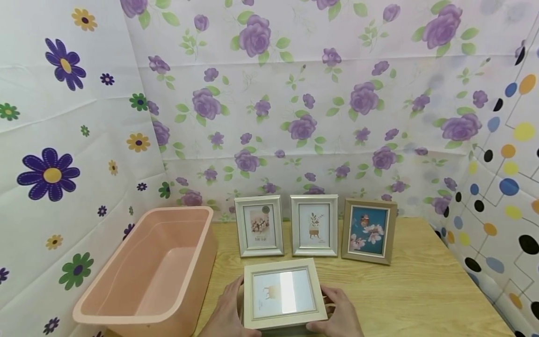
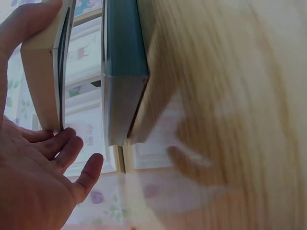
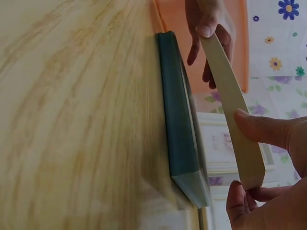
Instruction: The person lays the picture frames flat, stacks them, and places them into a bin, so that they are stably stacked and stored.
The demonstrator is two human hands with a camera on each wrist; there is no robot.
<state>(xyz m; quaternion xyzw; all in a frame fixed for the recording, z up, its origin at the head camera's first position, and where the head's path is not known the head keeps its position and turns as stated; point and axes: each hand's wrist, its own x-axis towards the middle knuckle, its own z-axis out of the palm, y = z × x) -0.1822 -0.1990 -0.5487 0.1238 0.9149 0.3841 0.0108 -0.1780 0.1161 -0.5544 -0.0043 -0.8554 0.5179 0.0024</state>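
Both hands hold a cream picture frame (image 1: 284,323), tilted face up, with a small vase-like print sideways under its glare-streaked glass. My left hand (image 1: 229,309) grips its left edge, thumb at the near side and fingertips behind. At the opposite edge, my right hand (image 1: 343,313) pinches the frame the same way. Below it, apart from the held frame, a flat teal-sided object (image 3: 180,110) lies on the wooden table; the left wrist view shows its teal side (image 2: 127,43) too. Its top is mostly hidden in the head view.
Standing in a row behind are a silver frame with a flower print (image 1: 259,227), a silver frame with a plant print (image 1: 314,227) and a brown frame with a blue blossom picture (image 1: 368,231). A pink plastic tub (image 1: 206,243) stands left. Patterned cloths surround the wooden table (image 1: 429,281).
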